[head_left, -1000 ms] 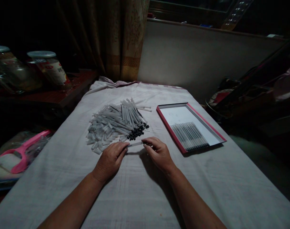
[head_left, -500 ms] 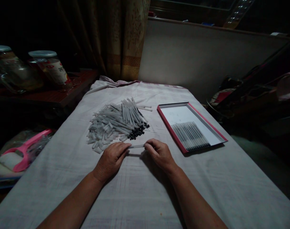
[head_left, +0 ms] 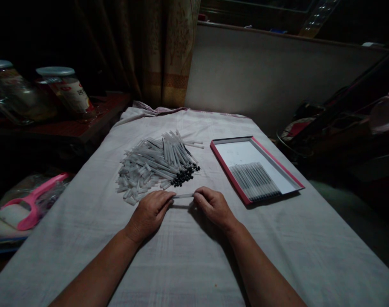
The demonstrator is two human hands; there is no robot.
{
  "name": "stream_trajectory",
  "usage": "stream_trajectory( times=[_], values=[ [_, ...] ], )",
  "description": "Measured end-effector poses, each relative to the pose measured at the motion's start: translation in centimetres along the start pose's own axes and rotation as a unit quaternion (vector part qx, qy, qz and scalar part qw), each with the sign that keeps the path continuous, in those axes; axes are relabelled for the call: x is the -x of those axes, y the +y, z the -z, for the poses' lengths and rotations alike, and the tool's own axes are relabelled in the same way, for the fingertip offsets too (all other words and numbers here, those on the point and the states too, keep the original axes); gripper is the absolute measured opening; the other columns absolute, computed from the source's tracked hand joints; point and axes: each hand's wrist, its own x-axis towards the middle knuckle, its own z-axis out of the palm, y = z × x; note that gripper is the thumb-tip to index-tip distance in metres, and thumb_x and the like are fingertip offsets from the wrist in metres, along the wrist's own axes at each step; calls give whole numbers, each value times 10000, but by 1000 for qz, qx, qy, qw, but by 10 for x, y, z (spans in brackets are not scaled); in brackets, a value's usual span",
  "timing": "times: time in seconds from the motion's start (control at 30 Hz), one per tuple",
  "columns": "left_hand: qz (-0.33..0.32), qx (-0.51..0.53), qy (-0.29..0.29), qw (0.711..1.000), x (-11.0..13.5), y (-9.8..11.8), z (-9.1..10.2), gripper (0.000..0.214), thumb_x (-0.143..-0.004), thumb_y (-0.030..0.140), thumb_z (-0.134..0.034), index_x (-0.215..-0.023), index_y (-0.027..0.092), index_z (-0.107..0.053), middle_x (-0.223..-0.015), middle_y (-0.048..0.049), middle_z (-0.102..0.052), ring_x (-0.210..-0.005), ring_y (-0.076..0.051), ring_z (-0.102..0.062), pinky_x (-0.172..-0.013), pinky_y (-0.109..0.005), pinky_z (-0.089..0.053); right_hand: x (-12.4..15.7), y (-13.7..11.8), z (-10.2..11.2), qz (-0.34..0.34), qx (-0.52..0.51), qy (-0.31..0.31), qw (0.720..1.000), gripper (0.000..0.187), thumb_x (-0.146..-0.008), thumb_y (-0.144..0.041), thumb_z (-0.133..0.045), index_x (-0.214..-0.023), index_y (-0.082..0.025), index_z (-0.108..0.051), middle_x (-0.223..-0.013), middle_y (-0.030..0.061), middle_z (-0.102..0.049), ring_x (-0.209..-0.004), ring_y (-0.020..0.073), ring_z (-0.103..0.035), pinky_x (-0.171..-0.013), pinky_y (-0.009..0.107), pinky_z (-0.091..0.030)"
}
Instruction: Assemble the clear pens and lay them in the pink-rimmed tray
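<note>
Between my two hands a slim translucent pen (head_left: pixel 184 196) is held level, just above the cloth. My left hand (head_left: pixel 154 209) is closed, pinching its left end between thumb and fingers. My right hand (head_left: pixel 214 207) is closed on the right end, which its fingertips hide. Just beyond my hands lies a heap of translucent pens (head_left: pixel 159 160), many with black ends pointing right, and loose clear caps (head_left: pixel 132 183) at its near left. To the right, a shallow red-edged box (head_left: pixel 228 174) holds a row of similar pens (head_left: pixel 255 181) lying side by side, black ends toward me.
A pale checked cloth (head_left: pixel 181 264) covers the table. On the left, jars with lids (head_left: pixel 71 94) stand on a dark red side table (head_left: pixel 108 113), with a pink plastic handle (head_left: pixel 37 198) below. A curtain (head_left: pixel 168 55) and a wall (head_left: pixel 239 72) close off the back.
Both hands keep the same pinch on the pen and have hardly moved. The whole view has shifted very slightly; the heap and the box look the same.
</note>
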Motion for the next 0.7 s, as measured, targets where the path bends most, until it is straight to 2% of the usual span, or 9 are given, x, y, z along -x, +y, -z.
stream_trajectory(
  times=[0.07,0.13,0.2,0.33,0.4,0.5,0.63,0.7],
  values=[
    [-1,-1,0,1000,0,0,0,197,-961,195,-526,-1122,173,-637,-971,-71,-725,-894,-190,-676,-812,-325,-549,0,0,1,-11,-12,-13,1000,209,-916,-334,-502,-793,-207,-614,-673,2,-666,-634,145,-620,-631,253,-466],
    [1,-2,-1,1000,-1,0,-1,195,-963,196,-521,-1119,173,-637,-970,-72,-725,-886,-191,-677,-804,-327,-551,1,0,2,-16,-31,-18,999,146,-893,-321,-539,-924,-205,-622,-716,1,-680,-644,145,-626,-631,251,-475],
    [0,-1,0,1000,-1,-1,-1,198,-963,200,-519,-1118,175,-639,-973,-73,-725,-884,-194,-679,-799,-331,-553,1,1,3,-9,-36,-10,999,166,-862,-294,-569,-996,-204,-610,-775,4,-684,-687,148,-635,-657,254,-485],
    [3,0,-4,1000,-1,-1,0,204,-963,206,-515,-1121,185,-642,-968,-72,-727,-884,-194,-681,-802,-333,-552,1,3,3,0,-8,-2,1000,138,-888,-303,-528,-852,-202,-615,-757,9,-677,-708,152,-629,-669,259,-476],
    [6,-1,-7,1000,0,0,0,206,-964,207,-512,-1123,190,-643,-967,-72,-728,-882,-193,-681,-804,-333,-553,1,2,4,-13,-9,-15,1000,158,-900,-319,-522,-871,-201,-622,-725,9,-679,-676,150,-626,-642,256,-469],
    [6,0,-8,1000,-1,0,1,207,-965,200,-509,-1125,188,-639,-974,-72,-729,-889,-194,-682,-804,-335,-554,1,0,6,-17,-22,-19,999,175,-863,-301,-562,-998,-202,-614,-757,6,-689,-674,151,-631,-634,256,-474],
    [1,1,-6,1000,-1,1,0,201,-965,198,-514,-1122,188,-638,-973,-70,-731,-895,-195,-684,-813,-338,-553,1,-1,7,-12,-7,-12,1000,142,-883,-308,-524,-847,-203,-613,-750,16,-683,-708,160,-639,-668,269,-479],
    [1,-1,-5,1000,-1,1,0,199,-964,194,-516,-1121,178,-637,-976,-74,-731,-898,-198,-683,-815,-339,-552,1,0,7,-25,-12,-23,999,165,-892,-329,-522,-897,-198,-623,-733,16,-683,-674,160,-636,-646,270,-476]
  ],
)
